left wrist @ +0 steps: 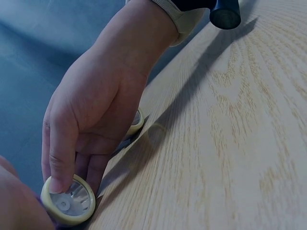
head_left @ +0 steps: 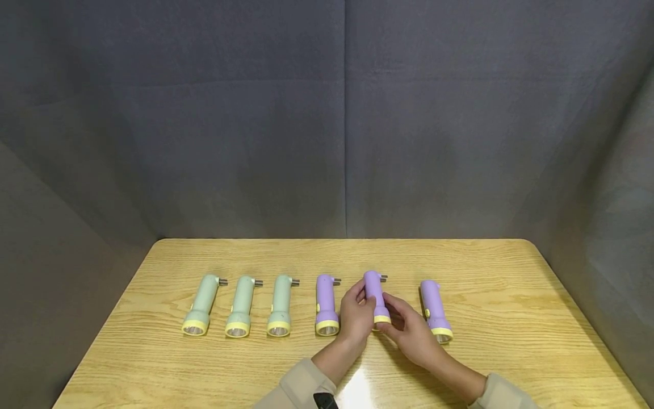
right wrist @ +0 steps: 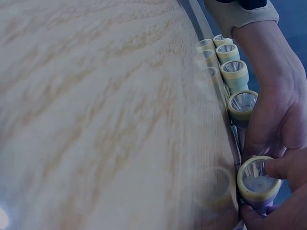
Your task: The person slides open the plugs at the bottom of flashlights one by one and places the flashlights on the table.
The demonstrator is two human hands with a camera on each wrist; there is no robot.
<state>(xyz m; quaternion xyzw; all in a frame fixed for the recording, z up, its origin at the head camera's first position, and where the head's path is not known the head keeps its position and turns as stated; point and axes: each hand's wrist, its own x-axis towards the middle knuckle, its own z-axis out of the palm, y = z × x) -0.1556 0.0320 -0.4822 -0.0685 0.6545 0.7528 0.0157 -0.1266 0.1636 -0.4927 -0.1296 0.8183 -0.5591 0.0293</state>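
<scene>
Both hands hold the middle purple flashlight point(head_left: 374, 289), which lies on the wooden table with its yellow-rimmed lens toward me and metal plug prongs at its far end. My left hand point(head_left: 356, 315) grips it from the left, thumb along its body. From the right, my right hand point(head_left: 416, 338) pinches its head; in the left wrist view, that thumb presses the lens point(left wrist: 72, 201). Another purple flashlight point(head_left: 326, 301) lies just left of my left hand. A third purple flashlight point(head_left: 434, 307) lies beyond my right hand, its head partly beside the wrist.
Three pale green flashlights, the left one point(head_left: 203, 301), the middle one point(head_left: 241, 304) and the right one point(head_left: 281, 304), lie in a row on the table's left side. Grey curtains point(head_left: 342, 125) stand behind the table point(head_left: 536, 352) and at both sides.
</scene>
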